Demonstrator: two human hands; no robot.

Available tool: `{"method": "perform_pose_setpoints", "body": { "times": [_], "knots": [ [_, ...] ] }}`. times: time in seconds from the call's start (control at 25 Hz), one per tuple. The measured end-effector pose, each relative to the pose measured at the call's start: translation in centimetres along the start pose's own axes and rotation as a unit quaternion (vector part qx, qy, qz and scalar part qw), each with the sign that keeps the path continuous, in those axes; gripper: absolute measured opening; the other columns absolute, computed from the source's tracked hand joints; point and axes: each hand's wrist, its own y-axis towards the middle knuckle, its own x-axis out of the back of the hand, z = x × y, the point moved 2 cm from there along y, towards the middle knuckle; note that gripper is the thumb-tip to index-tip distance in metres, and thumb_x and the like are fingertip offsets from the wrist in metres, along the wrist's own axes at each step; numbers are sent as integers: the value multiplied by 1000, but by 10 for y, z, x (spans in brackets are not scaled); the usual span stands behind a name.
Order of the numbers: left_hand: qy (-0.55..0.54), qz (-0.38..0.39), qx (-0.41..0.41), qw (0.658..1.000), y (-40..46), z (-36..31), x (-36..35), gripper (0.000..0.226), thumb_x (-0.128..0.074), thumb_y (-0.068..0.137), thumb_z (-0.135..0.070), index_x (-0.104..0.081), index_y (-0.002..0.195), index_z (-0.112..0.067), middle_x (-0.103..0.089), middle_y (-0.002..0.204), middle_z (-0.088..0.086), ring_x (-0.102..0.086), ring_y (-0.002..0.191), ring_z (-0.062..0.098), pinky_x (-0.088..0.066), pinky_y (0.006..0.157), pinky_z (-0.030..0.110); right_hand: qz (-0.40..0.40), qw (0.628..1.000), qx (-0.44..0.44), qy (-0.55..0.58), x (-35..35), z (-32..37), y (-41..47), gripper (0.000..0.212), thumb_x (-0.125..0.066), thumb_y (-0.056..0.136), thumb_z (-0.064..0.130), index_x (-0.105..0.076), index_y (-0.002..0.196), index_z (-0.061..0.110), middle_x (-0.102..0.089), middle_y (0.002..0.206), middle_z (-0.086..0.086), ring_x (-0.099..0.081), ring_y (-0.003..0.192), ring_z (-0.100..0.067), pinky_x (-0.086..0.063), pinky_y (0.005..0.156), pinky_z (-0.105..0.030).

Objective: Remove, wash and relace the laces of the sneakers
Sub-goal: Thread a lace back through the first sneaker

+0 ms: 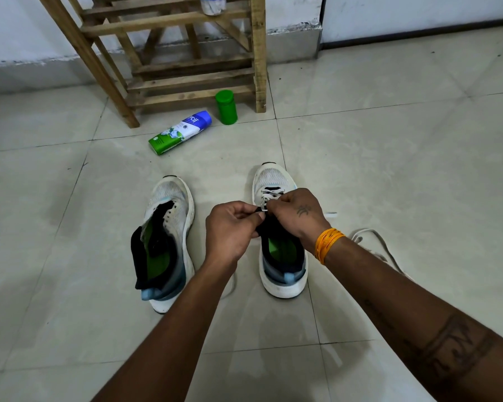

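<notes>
Forearms reach in from the bottom edge over a pale tiled floor (389,158), the right one tattooed and wearing an orange thread band (328,245) at the wrist. Both hands meet above the right sneaker (282,274), which stands upright on the tiles with its toe pointing away and its green insole showing in the open collar. The left hand (233,230) has its fingers curled in, thumb and forefinger pinching the dark tip of the lace (269,195); the right hand (295,213) is curled too, its fingertips closed on the same lace just beside the left, right over the eyelets. Only the lowest rows near the toe are crossed with lace, and the tongue lies bare beneath the hands. A loose white length of lace (375,242) trails on the floor to the right of that shoe, partly hidden by the right wrist. The left sneaker (169,242) sits near its mate, apart from it, with no lace in its eyelets and its black tongue pulled up and folded out. Farther off, a green-and-white tube with a blue cap (180,132) lies on its side, and a green bottle (226,107) stands just beside it. Behind them a wooden rack (192,79) stands against the wall, a small capped jar (212,4) on an upper slat.
</notes>
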Motion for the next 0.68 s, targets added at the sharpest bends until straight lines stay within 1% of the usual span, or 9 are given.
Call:
{"method": "perform_pose_setpoints", "body": {
  "times": [0.08, 0.16, 0.28, 0.32, 0.4, 0.44, 0.52, 0.6, 0.68],
  "knots": [
    [-4, 2, 1, 1000, 0, 0, 0, 4, -79, 85, -8, -79, 86, -12, -78, 80, 6, -77, 80, 23, -64, 80, 47, -9, 1000, 2, -20, 0, 2, 0, 28, -68, 80, 22, -55, 56, 13, -44, 57, -7, -41, 57, -23, -37, 56, -32],
    [10, 3, -12, 1000, -3, -3, 0, 4, -79, 85, -10, -79, 84, -14, -78, 78, 3, -77, 78, 20, -65, 80, 46, -11, 999, 10, -40, 1, 3, -1, 30, -67, 81, 22, -55, 55, 12, -44, 56, -7, -41, 56, -23, -37, 55, -32],
    [111, -6, -95, 989, -8, -8, 0, 6, -78, 84, -15, -79, 83, -21, -77, 73, -8, -75, 72, 8, -64, 76, 42, 2, 998, 32, -51, -1, 4, -6, 32, -66, 82, 20, -57, 57, 2, -46, 56, -8, -43, 56, -22, -41, 54, -39],
    [139, -6, -124, 982, -9, -9, -2, 6, -78, 83, -16, -80, 83, -22, -76, 73, -11, -74, 71, 5, -63, 74, 40, -1, 998, 33, -53, 0, 4, -6, 33, -66, 82, 20, -55, 55, 3, -46, 55, -8, -43, 56, -22, -40, 54, -40],
    [150, -4, -152, 977, -9, -9, -4, 6, -77, 83, -16, -80, 83, -21, -76, 73, -14, -73, 71, 2, -63, 74, 40, -10, 999, 21, -36, 1, 2, -5, 39, -66, 82, 17, -46, 48, 12, -40, 52, -6, -39, 56, -23, -35, 55, -35],
    [143, -4, -151, 978, -9, -8, -4, 6, -77, 83, -17, -80, 84, -22, -76, 74, -14, -73, 72, 2, -63, 74, 40, -10, 1000, 8, -17, 1, 2, -4, 42, -66, 82, 16, -44, 47, 15, -39, 50, -4, -39, 56, -23, -34, 56, -34],
    [121, -10, -131, 984, -12, -7, -6, 6, -78, 83, -17, -81, 87, -22, -77, 76, -13, -74, 75, 3, -63, 78, 39, -1, 1000, -15, 22, -1, -1, -4, 44, -66, 81, 14, -44, 44, 16, -39, 46, 0, -41, 54, -23, -35, 56, -33],
    [103, -16, -119, 987, -15, -5, -7, 12, -78, 84, -14, -81, 92, -22, -78, 81, -13, -74, 80, 1, -63, 82, 35, 5, 999, -5, 37, -4, -3, -7, 44, -66, 81, 14, -46, 42, 15, -40, 45, 3, -41, 53, -21, -36, 56, -33],
    [96, -1, -118, 988, -16, -6, -8, 15, -76, 86, -11, -81, 97, -21, -79, 85, -12, -75, 83, 2, -62, 83, 30, -3, 999, 14, 51, -5, -8, -7, 35, -63, 79, 19, -50, 48, 9, -43, 49, -1, -43, 54, -20, -37, 57, -35]
  ]
}}
